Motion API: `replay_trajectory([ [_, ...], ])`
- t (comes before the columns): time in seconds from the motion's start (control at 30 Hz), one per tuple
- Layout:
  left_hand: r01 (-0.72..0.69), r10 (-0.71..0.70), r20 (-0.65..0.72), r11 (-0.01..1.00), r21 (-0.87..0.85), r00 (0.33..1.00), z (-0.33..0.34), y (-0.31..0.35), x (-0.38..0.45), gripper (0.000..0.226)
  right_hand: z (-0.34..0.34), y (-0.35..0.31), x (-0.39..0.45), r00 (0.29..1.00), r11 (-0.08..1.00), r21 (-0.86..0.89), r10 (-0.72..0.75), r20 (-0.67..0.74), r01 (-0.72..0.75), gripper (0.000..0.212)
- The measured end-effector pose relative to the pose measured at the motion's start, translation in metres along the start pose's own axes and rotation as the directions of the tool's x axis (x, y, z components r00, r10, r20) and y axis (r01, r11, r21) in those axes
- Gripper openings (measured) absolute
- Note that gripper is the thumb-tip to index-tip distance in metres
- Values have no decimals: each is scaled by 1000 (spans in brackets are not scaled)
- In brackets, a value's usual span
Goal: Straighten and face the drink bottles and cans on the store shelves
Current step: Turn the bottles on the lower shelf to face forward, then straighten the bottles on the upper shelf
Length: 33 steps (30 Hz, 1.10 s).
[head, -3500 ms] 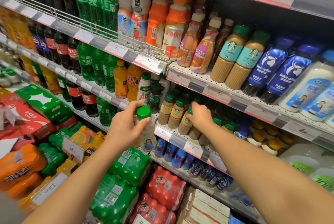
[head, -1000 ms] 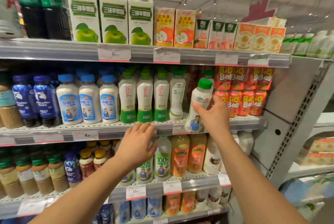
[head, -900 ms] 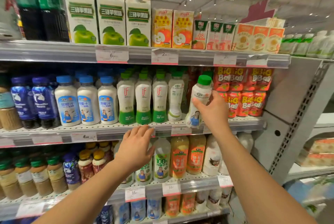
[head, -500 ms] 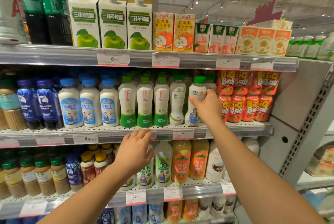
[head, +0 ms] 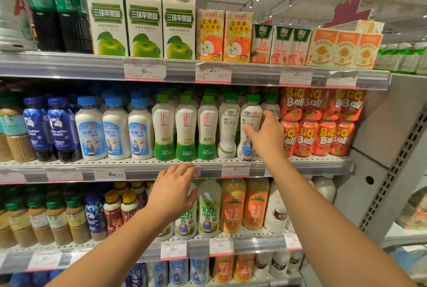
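While right hand (head: 265, 136) holds bottle (head: 249, 124), its lower label hides.

Two bare forearms are showing from the bottom corners of the head view, each one narrowing toward its wrist. No sleeve is covering either of them as far down as the frame reaches. The left hand (head: 172, 192) and the right hand (head: 265, 135) are both showing ungloved, with no ring, watch or band appearing on the fingers or wrists. The fingernails are looking short and unpainted. Nothing else of the person is appearing.
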<state>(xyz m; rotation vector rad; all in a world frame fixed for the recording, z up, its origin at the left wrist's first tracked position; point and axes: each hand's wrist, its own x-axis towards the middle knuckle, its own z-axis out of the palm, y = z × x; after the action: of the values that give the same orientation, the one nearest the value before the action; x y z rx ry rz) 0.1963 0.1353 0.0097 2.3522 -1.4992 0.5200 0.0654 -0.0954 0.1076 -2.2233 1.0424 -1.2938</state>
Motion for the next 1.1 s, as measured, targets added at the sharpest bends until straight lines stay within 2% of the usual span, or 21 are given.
replay_trajectory([
  [0.17,0,0,-18,1000,1,1000,-1,0,0,49,4,8,-17,998,999,-45,15,-57,-18,75],
  [0.27,2,-2,-23,1000,12,1000,0,0,0,50,14,14,-40,991,991,-117,43,-128,-58,70],
  [0.4,-3,4,-22,1000,17,1000,0,0,0,51,31,20,-61,987,967,-238,58,-151,-93,68],
  [0.63,-1,2,-26,1000,13,1000,2,-2,0,52,39,28,-53,990,961,-255,80,-113,-107,46],
  [0.87,-5,5,-26,1000,17,1000,4,-4,0,53,43,30,-45,994,947,-310,67,-82,-89,43],
  [1.1,-7,8,46,1000,-25,999,-5,-5,1,60,39,26,-38,997,932,-354,78,-15,-78,36],
])
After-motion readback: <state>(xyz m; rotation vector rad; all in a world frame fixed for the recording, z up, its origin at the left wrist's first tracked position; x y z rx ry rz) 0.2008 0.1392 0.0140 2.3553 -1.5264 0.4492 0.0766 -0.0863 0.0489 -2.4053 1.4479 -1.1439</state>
